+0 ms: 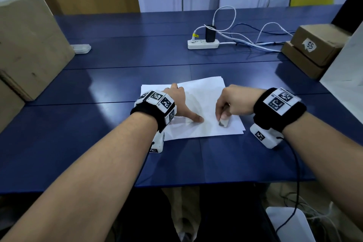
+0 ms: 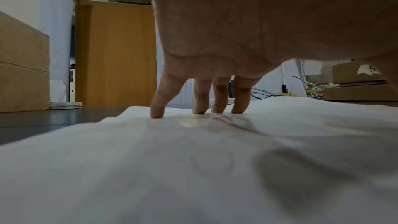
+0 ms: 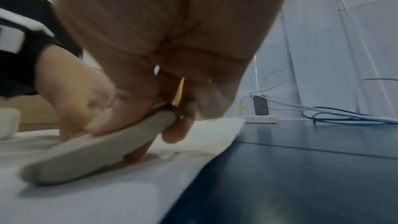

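A small stack of white paper sheets point(image 1: 202, 94) lies on the blue table point(image 1: 98, 143) in front of me. My left hand point(image 1: 182, 104) presses flat on the sheets' left part; in the left wrist view its straight fingers point(image 2: 219, 98) stand spread with their tips on the paper point(image 2: 193, 168). My right hand point(image 1: 233, 102) grips a whitish eraser point(image 1: 224, 123) with a grey, dirty end. The eraser point(image 3: 96, 151) is tilted, its lower end down on the paper point(image 3: 107, 198) near the front right corner. Behind the eraser, the right wrist view also catches the left hand point(image 3: 71, 88).
A white power strip point(image 1: 203, 44) with a black charger and loose white and blue cables lies at the back. Two stacked cardboard boxes point(image 1: 314, 47) stand at the right, beside a white panel point(image 1: 345, 61). A large cardboard box point(image 1: 29, 45) fills the left side.
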A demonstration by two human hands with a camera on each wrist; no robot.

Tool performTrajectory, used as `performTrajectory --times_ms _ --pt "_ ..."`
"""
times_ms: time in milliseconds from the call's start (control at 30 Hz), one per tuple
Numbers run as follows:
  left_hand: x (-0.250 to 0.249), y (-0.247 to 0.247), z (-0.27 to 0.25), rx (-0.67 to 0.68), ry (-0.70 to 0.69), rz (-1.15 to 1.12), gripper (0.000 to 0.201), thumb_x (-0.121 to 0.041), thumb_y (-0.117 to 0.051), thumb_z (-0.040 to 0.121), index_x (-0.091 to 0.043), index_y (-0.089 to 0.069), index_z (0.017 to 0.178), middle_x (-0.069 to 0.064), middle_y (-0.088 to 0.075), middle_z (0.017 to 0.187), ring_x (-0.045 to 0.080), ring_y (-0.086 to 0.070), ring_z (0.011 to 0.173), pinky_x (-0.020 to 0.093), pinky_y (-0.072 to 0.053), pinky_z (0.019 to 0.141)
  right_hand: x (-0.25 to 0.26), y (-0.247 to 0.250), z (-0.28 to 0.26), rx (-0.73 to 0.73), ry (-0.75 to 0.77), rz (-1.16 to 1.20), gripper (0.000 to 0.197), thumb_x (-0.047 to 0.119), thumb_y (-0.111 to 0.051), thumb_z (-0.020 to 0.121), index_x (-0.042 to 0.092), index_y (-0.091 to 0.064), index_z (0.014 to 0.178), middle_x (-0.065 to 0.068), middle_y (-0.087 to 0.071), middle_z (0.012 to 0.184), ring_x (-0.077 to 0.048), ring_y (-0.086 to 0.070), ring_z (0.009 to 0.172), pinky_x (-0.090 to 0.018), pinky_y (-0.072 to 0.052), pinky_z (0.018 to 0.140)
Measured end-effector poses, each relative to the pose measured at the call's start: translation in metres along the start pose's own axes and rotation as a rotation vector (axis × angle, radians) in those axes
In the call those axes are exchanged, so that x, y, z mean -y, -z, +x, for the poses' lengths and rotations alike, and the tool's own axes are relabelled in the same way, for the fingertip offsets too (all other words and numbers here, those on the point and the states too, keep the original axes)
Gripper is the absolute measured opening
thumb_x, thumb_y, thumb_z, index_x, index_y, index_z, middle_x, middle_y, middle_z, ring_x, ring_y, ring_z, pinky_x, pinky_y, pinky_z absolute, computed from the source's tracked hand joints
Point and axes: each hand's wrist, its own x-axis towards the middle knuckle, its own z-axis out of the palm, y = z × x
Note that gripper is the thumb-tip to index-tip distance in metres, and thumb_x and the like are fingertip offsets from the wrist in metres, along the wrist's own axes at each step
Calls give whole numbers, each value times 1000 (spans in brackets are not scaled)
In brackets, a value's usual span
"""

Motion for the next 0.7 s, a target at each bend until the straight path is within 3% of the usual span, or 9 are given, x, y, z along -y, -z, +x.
performTrajectory --times_ms 67,167,233,333,433,600,700 --pt "0 0 0 -1 1 4 122 -93 -66 43 -11 -46 131 5 -42 131 28 -54 115 44 -48 93 3 -1 0 9 11 -8 17 10 -73 78 26 -79 83 12 -72 75 -6 -64 80 -18 -50 71" --pt "-1 0 0 -2 3 4 123 -93 -66 44 -11 -44 133 5 -42 132 28 -53 117 45 -48 94 -5 1 12 -214 -62 -15 13 18 -72 76 28 -76 83 9 -73 79 -15 -66 83 -33 -56 77" --pt "-1 -1 0 -5 4 2 123 -93 -66 44 -11 -44 133 5 -42 132 28 -52 117 46 -48 94 -8 2 16 -253 -72 -46 14 18 -69 74 27 -75 83 6 -73 82 -19 -66 84 -37 -57 77" --pt "0 -1 1 0 -1 -4 124 -93 -66 43 -11 -44 133 5 -41 133 29 -52 118 46 -47 95 -8 1 13 -160 -16 -28 25 6 -63 73 27 -75 78 11 -74 76 -10 -67 81 -32 -57 76" --pt "1 -1 1 -1 -5 -11 124 -93 -66 42 -12 -45 133 4 -42 133 28 -53 118 46 -47 95 -1 2 7 14 -15 -3 23 3 -69 75 24 -78 80 11 -75 75 -4 -67 81 -25 -54 77" --pt "0 -1 0 -3 -4 2 122 -93 -65 43 -11 -46 131 5 -42 131 28 -54 114 45 -49 93 -7 3 28 -242 -40 -54 13 18 -70 78 26 -76 87 4 -74 87 -19 -66 87 -29 -53 73" --pt "0 -1 0 -5 -5 2 120 -93 -65 43 -11 -47 129 5 -42 130 28 -54 113 44 -49 91 -8 5 30 -267 -25 -61 14 19 -71 76 25 -76 89 4 -74 87 -19 -67 87 -30 -53 73"
